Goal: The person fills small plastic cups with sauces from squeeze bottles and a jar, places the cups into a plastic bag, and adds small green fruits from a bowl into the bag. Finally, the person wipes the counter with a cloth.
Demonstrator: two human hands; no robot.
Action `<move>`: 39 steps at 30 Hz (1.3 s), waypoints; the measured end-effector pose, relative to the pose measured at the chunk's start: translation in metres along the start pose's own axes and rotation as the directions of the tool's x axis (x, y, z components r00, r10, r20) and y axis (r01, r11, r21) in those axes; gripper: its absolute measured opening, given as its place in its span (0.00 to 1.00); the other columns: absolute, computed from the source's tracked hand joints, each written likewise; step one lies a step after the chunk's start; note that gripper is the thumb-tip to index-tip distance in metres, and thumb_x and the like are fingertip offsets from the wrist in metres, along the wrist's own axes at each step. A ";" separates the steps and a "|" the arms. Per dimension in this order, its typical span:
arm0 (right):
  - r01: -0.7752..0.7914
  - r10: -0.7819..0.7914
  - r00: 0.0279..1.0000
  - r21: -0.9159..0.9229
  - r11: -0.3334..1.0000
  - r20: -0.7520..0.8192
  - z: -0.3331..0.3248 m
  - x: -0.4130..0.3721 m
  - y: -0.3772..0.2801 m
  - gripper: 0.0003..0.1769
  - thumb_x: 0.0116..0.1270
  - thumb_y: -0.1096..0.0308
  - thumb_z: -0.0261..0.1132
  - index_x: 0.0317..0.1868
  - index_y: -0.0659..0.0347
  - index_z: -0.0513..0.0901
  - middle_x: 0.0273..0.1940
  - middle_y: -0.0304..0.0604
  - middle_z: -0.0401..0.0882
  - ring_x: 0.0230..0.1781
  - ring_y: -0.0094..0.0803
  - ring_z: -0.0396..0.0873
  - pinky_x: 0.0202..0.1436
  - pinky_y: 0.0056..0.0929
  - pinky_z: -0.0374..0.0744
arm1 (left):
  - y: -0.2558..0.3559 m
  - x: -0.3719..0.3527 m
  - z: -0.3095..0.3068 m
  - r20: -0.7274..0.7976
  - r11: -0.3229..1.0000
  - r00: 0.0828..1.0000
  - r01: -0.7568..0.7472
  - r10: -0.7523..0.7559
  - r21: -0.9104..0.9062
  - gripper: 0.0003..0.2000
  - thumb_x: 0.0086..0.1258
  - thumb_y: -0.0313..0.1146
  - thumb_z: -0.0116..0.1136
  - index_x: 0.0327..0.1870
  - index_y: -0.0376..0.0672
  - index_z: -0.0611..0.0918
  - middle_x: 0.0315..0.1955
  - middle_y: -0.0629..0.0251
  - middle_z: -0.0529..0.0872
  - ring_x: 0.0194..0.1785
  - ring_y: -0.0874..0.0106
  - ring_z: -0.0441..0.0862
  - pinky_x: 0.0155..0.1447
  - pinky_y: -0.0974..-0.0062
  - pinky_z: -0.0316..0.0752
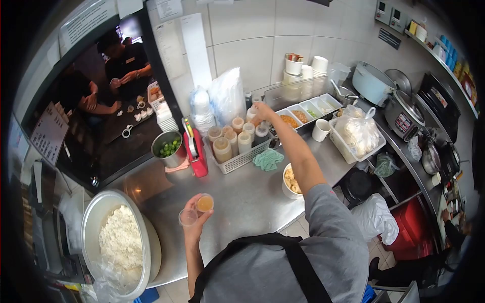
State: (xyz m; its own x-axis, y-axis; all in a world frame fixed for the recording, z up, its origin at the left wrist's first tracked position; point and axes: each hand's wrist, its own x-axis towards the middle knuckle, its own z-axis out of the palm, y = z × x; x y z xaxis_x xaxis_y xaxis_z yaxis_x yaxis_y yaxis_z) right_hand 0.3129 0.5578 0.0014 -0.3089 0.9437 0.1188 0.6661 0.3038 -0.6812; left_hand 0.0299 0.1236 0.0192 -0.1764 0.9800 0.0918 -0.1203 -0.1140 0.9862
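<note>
My left hand is closed around a small clear sauce cup with light brown sauce in it. Beside the cup, the same hand holds a clear round lid. Out in front, my right hand grips the upper part of a squeeze bottle at the back of a white plastic basket. Several more squeeze bottles with brown and pale sauces stand in that basket. A green cloth lies against its right end. Below my right forearm is a white bowl of food, partly hidden.
A big tub of rice stands at the left, near a metal pot of limes and a red tape dispenser. Topping trays, a paper cup and a white basket with a filled bag line the right. People are beyond the window.
</note>
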 end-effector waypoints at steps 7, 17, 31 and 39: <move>-0.105 0.096 0.977 0.037 0.994 0.193 0.011 0.009 0.020 0.25 0.38 0.78 0.72 0.43 0.65 0.81 0.31 0.45 0.83 0.28 0.31 0.82 0.29 0.29 0.81 | -0.009 0.008 -0.001 0.031 0.999 1.000 0.000 -0.002 0.052 0.28 0.52 0.21 0.68 0.56 0.37 0.72 0.48 0.64 0.80 0.49 0.77 0.78 0.45 0.82 0.73; -0.269 -0.146 0.764 0.516 0.813 0.628 0.060 -0.214 -0.174 0.28 0.66 0.44 0.58 0.40 0.66 0.81 0.33 0.42 0.83 0.24 0.26 0.80 0.27 0.23 0.77 | -0.016 0.006 -0.007 0.103 0.983 0.994 0.022 -0.041 0.180 0.28 0.52 0.23 0.69 0.57 0.39 0.72 0.52 0.65 0.78 0.56 0.73 0.75 0.58 0.73 0.68; -0.738 -0.084 0.607 0.600 0.310 0.790 0.146 -0.296 -0.144 0.20 0.65 0.58 0.63 0.46 0.69 0.78 0.37 0.47 0.81 0.38 0.30 0.82 0.46 0.26 0.81 | -0.063 -0.019 -0.024 0.097 0.960 0.959 0.274 -0.268 -0.056 0.21 0.67 0.30 0.55 0.60 0.36 0.71 0.50 0.61 0.79 0.49 0.72 0.79 0.53 0.74 0.75; -0.728 -0.064 0.629 0.615 0.302 0.775 0.157 -0.299 -0.145 0.21 0.67 0.60 0.62 0.46 0.73 0.77 0.38 0.50 0.81 0.39 0.32 0.82 0.48 0.30 0.81 | -0.069 -0.023 -0.024 0.081 0.832 0.880 0.469 -0.467 -0.296 0.23 0.71 0.49 0.50 0.44 0.32 0.79 0.32 0.58 0.83 0.33 0.74 0.81 0.37 0.79 0.76</move>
State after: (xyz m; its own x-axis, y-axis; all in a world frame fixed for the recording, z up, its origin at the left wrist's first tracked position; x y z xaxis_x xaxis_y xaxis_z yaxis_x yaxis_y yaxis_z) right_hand 0.2026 0.2111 -0.0486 -0.7629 0.4720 -0.4418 0.0086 -0.6759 -0.7369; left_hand 0.0185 0.1052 -0.0545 -0.0194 0.9293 -0.3689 -0.4724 0.3167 0.8225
